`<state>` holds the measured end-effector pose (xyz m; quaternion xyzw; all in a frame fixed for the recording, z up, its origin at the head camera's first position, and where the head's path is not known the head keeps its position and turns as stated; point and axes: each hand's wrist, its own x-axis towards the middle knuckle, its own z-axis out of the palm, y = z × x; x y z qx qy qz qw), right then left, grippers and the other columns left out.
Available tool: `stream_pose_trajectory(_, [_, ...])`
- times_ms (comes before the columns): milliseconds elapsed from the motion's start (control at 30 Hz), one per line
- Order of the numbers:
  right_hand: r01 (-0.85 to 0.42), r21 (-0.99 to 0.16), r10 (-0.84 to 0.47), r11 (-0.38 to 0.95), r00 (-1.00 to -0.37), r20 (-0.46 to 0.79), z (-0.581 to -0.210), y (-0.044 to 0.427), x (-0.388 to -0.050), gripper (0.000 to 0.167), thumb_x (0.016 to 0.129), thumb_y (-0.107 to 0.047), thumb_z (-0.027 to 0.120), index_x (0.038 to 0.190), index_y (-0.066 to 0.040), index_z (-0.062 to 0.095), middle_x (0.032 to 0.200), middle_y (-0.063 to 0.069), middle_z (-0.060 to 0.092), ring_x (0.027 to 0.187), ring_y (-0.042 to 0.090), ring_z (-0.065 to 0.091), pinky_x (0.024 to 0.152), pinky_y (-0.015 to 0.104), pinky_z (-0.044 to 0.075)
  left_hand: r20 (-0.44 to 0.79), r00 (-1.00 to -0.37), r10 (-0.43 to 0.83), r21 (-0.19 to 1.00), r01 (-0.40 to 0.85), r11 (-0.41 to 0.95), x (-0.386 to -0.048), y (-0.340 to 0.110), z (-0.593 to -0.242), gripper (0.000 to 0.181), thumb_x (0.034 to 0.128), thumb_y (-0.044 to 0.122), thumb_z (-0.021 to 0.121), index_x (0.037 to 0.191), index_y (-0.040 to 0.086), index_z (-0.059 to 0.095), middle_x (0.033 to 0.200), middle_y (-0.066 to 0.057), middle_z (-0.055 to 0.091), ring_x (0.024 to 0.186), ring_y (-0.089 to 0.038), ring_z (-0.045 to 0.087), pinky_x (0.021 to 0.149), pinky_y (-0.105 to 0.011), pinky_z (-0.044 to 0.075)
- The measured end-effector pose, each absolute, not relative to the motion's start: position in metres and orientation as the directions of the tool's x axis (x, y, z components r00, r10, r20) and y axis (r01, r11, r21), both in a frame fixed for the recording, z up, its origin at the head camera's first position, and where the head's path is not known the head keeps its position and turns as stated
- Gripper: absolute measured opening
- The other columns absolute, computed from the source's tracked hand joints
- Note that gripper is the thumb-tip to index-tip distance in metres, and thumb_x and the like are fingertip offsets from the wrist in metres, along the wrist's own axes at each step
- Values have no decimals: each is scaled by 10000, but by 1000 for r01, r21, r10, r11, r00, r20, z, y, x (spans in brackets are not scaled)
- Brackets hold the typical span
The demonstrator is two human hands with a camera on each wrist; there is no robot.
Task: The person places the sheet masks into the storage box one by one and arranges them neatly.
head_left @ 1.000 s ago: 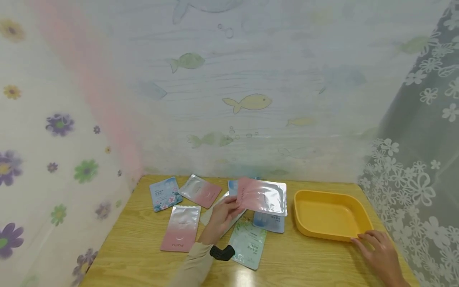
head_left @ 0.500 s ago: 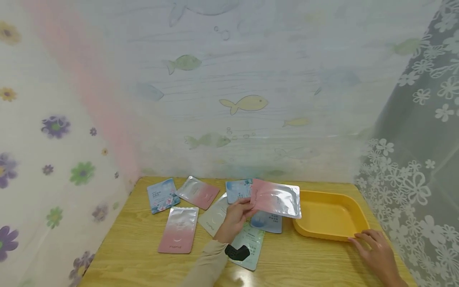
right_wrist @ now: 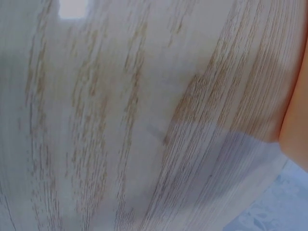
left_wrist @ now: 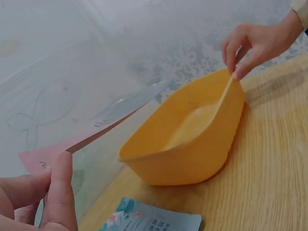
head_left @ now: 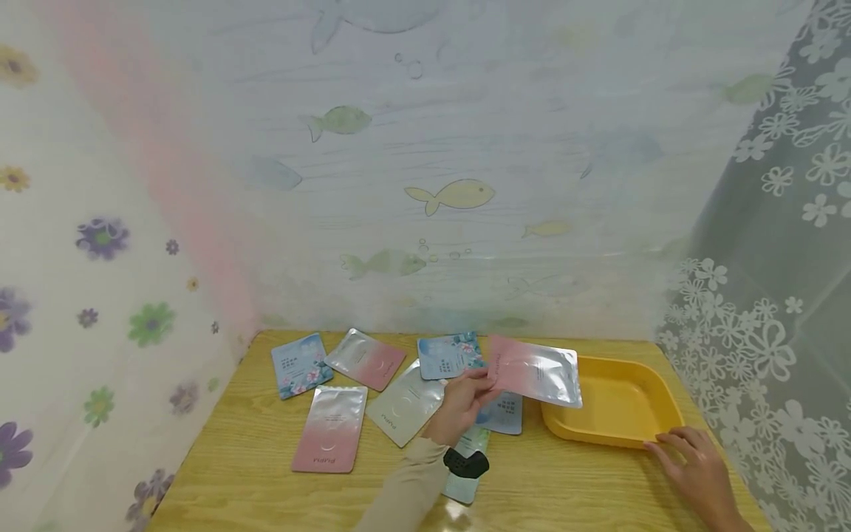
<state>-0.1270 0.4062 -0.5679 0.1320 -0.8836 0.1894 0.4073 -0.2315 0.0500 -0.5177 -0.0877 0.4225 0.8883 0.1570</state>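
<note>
I read this as the carrying step: my left grip (head_left: 463,403) pinches the pink-and-silver packet (head_left: 535,372) by its pink end, aloft near the yellow tray (head_left: 625,403). My right grip (head_left: 694,465) pinches the tray's rim. The next move, I judge, calls for going further right, then lowering. A second ago the packet showed clear of the tray; in the head view its silver end now overlaps it.

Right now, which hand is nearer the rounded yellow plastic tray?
Right hand, pinching the tray at its near right corner. The left hand, apart to the tray's left, holds a pink-silver foil packet.
</note>
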Motion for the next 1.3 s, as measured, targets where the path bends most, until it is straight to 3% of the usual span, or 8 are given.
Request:
stream_pose_trajectory(467, [-372,-225,-66,901,-628,776,-572,409,-128,732,865,-667,438,682,-1,679,701,85,555,687,254,478,622,317,386,-346,-927,147,745,-367,-557,-235,105,-513,317,821,-127,610,1137,-106,621,986,-220,651,856,-291,673,761,-347,576])
stream_pose_trajectory(833, [-401,-235,-71,885,-616,785,-572,410,-128,690,853,-653,484,706,-14,697,718,66,569,690,233,480,617,265,398,-409,-912,28,786,-368,-496,-236,143,-516,212,781,-135,645,976,-66,689,829,-193,652,646,-239,672,665,-367,593])
stream_pose_trajectory(1300, [-431,-261,-75,864,-623,779,-573,410,-129,654,852,-635,514,713,-25,703,725,58,574,701,205,481,614,237,410,-400,-916,-37,847,-354,-396,-228,179,-510,161,778,-121,668,925,-55,677,774,-166,654,681,-323,686,615,-358,592])
